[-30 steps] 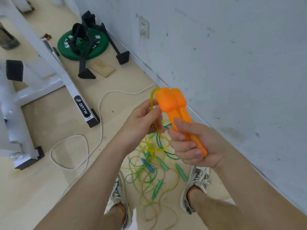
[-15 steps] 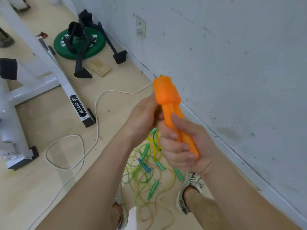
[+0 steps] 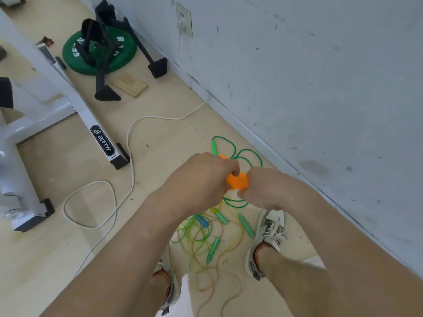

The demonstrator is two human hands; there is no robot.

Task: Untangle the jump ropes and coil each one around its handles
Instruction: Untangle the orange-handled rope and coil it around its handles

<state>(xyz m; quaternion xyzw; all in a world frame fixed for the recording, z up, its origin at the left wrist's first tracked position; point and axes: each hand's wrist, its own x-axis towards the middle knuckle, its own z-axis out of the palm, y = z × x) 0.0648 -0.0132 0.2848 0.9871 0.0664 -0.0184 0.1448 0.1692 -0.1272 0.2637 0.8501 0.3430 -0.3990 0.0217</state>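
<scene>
A green weight plate (image 3: 100, 53) lies near the wall (image 3: 320, 76), a wooden block (image 3: 130, 85) beside it; a white cable (image 3: 128, 143) snakes across the floor (image 3: 57, 259).

Both bare forearms reach forward and down, converging until the hands meet almost knuckle to knuckle. The left hand (image 3: 201, 179) shows its back, with its fingers curled over onto the orange handles (image 3: 238, 181). The right hand (image 3: 270, 188) is fisted beside it, its fingers hidden underneath, seemingly gripping the same handles.
</scene>
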